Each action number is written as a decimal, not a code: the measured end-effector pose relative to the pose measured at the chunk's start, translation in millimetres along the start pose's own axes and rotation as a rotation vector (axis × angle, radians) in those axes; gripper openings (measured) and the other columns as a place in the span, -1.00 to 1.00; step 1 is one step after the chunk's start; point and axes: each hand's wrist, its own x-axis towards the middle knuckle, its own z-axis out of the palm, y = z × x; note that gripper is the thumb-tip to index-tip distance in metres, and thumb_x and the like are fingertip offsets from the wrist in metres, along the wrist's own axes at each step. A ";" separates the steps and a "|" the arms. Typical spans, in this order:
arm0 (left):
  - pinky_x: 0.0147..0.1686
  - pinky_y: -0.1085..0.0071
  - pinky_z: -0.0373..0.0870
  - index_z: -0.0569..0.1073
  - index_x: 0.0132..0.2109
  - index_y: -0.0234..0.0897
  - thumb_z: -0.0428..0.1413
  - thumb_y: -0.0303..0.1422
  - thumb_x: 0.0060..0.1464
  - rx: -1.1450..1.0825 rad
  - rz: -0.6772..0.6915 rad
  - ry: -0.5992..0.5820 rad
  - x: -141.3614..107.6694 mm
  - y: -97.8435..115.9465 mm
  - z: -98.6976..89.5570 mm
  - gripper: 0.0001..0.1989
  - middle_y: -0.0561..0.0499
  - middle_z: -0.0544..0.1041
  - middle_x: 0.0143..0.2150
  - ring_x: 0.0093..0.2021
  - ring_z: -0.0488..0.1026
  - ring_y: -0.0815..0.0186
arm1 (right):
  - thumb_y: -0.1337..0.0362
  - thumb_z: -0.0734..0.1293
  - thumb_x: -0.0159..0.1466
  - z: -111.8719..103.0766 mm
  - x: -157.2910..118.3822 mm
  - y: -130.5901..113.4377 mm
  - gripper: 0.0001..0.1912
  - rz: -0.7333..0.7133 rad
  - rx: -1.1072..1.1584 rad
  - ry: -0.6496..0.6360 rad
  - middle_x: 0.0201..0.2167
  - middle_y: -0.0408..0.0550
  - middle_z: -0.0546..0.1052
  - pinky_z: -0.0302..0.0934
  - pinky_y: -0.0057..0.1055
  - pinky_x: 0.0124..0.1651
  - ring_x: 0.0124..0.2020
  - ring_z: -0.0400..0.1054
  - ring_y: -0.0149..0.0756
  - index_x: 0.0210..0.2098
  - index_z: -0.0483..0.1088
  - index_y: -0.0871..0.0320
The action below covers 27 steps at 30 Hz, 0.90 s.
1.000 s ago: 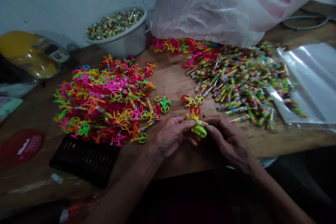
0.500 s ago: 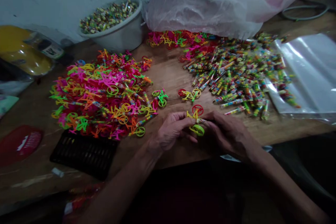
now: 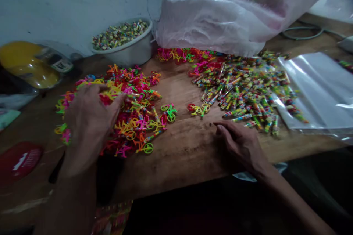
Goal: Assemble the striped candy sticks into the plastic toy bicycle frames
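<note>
My left hand (image 3: 86, 123) reaches over the left-hand pile of small plastic toy bicycles (image 3: 132, 99) in pink, yellow, orange, green and red. Its thumb stands apart from the fingers, whose tips are partly hidden among the toys, and I see nothing held. My right hand (image 3: 241, 141) rests low over the wooden table, index finger and thumb drawn together with nothing showing between them. Just off its fingertip lies a tiny dark speck (image 3: 210, 124). A yellow toy bicycle (image 3: 199, 109) with one red wheel lies beyond that hand, and a green one (image 3: 169, 112) lies beside the pile.
Candy-filled clear tubes (image 3: 239, 84) are heaped at the right, beside clear plastic bags (image 3: 317, 88). A white basin (image 3: 129, 51) full of similar pieces stands by the wall. A big translucent sack (image 3: 209, 18) sits behind; a yellow packaged item (image 3: 30, 64) and red object (image 3: 20, 161) lie left.
My left hand has moved from the middle to the left pile, and the yellow toy bicycle both hands held is gone from between them. My right hand stays near its place. The view has tilted up slightly.
</note>
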 end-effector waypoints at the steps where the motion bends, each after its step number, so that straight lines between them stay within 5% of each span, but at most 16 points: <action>1: 0.02 0.05 0.23 0.38 0.01 -0.30 0.16 -0.14 -0.01 0.084 0.073 0.085 -2.7 3.5 2.6 -0.53 -0.10 0.37 0.04 0.05 0.28 -0.03 | 0.35 0.21 0.26 3.1 -1.6 0.0 -0.80 -0.015 -0.004 -0.010 -0.36 -0.07 0.54 0.28 -0.41 -0.31 -0.37 0.42 -0.33 -0.18 0.44 0.14; 3: 0.07 0.09 0.20 0.34 0.06 -0.34 0.11 -0.21 0.05 0.123 0.238 0.135 -18.6 20.7 20.0 -0.54 -0.16 0.31 0.11 0.10 0.24 -0.01 | 0.36 0.20 0.26 8.6 -4.7 -2.0 -0.80 -0.048 -0.022 -0.021 -0.32 -0.05 0.55 0.29 -0.39 -0.29 -0.34 0.43 -0.31 -0.18 0.43 0.14; 8: 0.09 0.16 0.18 0.37 0.03 -0.36 0.06 -0.35 0.08 -0.009 0.667 -0.220 -71.2 81.9 91.3 -0.64 -0.18 0.34 0.11 0.11 0.20 0.04 | 0.37 0.21 0.25 -9.5 -9.0 -4.6 -0.79 -0.134 -0.131 0.072 -0.31 -0.03 0.53 0.30 -0.36 -0.24 -0.32 0.42 -0.31 -0.14 0.40 0.13; 11: 0.06 0.13 0.19 0.34 0.06 -0.39 -0.01 -0.43 0.11 -0.024 0.732 -0.346 -79.3 100.0 120.7 -0.64 -0.22 0.33 0.11 0.11 0.19 0.04 | 0.37 0.24 0.23 -37.7 -5.9 3.7 -0.77 -0.125 -0.331 0.136 -0.27 0.00 0.48 0.28 -0.33 -0.21 -0.26 0.38 -0.26 -0.13 0.40 0.13; 14: -0.04 0.20 0.25 0.38 -0.01 -0.42 -0.10 -0.50 0.12 -0.034 0.709 -0.402 -71.0 101.3 133.4 -0.69 -0.23 0.43 -0.05 -0.02 0.30 0.09 | 0.30 0.24 0.22 -53.4 -0.8 16.4 -0.80 -0.139 -0.593 0.010 -0.26 0.03 0.43 0.22 -0.25 -0.21 -0.24 0.32 -0.18 -0.18 0.43 0.11; 20: -0.24 0.38 0.31 0.42 -0.07 -0.28 -0.04 -0.38 0.13 -0.357 0.308 -0.364 -51.8 88.2 124.9 -0.75 -0.07 0.51 -0.29 -0.27 0.44 0.25 | 0.29 0.18 0.26 -43.4 3.9 30.5 -0.79 -0.141 -0.732 -0.112 -0.27 0.06 0.41 0.14 -0.17 -0.11 -0.17 0.26 -0.11 -0.18 0.40 0.15; 27: -0.50 0.46 0.40 0.42 -0.25 -0.39 0.11 -0.30 0.01 -1.192 -0.333 -0.808 -68.9 75.4 100.3 -0.79 -0.06 0.51 -0.38 -0.45 0.46 0.35 | 0.33 0.15 0.27 -49.0 11.0 37.3 -0.80 -0.251 -0.784 -0.259 -0.29 0.11 0.41 0.12 -0.12 -0.08 -0.24 0.27 -0.08 -0.20 0.35 0.20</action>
